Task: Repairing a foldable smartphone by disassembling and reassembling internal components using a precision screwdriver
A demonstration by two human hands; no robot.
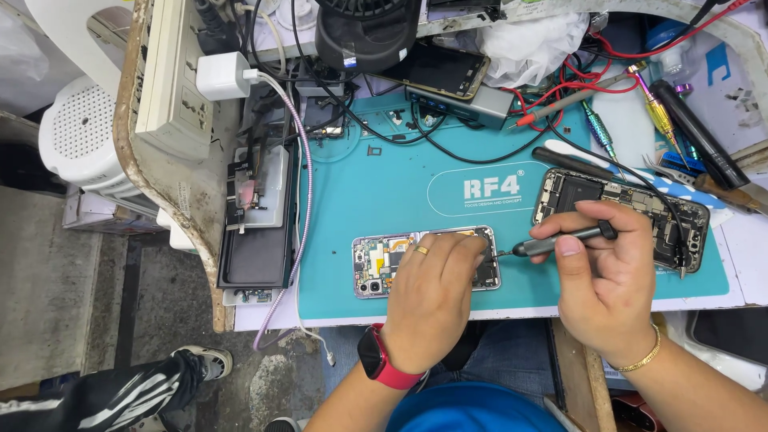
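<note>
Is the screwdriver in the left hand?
No, the right hand holds the screwdriver, while the left hand presses on the opened phone.

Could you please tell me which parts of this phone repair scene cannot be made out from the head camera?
- Right half of the opened phone: covered by the left hand.
- Screwdriver tip and the screw it meets: too small, partly behind the left fingers.
- Second opened phone: lower middle hidden by the right hand.
- Small fan: cut off by the top edge.
- Parts in the black tray: too small to identify.
</note>
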